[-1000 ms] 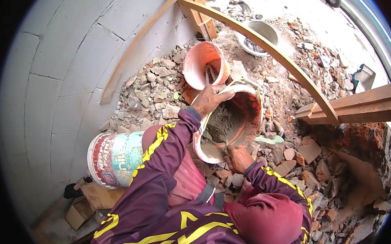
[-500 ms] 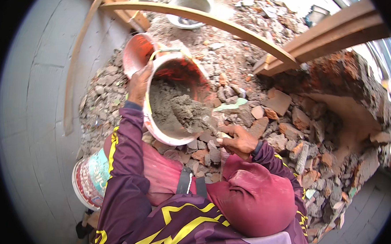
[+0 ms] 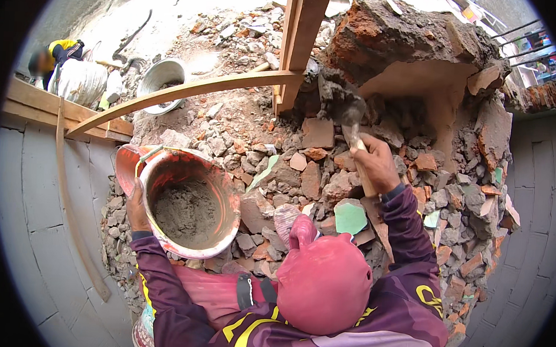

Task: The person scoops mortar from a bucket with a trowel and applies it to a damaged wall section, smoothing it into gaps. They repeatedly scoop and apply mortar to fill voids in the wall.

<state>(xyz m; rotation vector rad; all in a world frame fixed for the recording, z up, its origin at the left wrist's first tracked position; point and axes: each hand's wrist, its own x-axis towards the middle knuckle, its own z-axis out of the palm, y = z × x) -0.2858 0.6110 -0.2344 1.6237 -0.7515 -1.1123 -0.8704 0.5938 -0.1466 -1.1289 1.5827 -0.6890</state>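
Observation:
My right hand (image 3: 377,164) is closed around the wooden handle of a trowel (image 3: 354,118). The blade, loaded with wet grey mortar (image 3: 332,96), is held out over the rubble, close to the lower end of a wooden post. At the left, my left hand (image 3: 138,209) grips the near-left rim of a bucket (image 3: 228,199), white at the rim and smeared orange inside. Grey mortar (image 3: 191,214) fills its lower part. My left fingertips are partly hidden. An orange container (image 3: 126,165) sits against the bucket's far-left side.
Broken brick and concrete (image 3: 312,175) surround the bucket. A wooden post (image 3: 297,42) and thin batten (image 3: 200,89) cross ahead. Beyond lies a metal basin (image 3: 160,82). A broken masonry block (image 3: 404,42) rises at the far right. A person in yellow (image 3: 64,49) is far left.
My right hand has carried the mortar-loaded trowel out of the bucket, away from me and to the right. My left hand still holds the bucket rim. The view has swung right.

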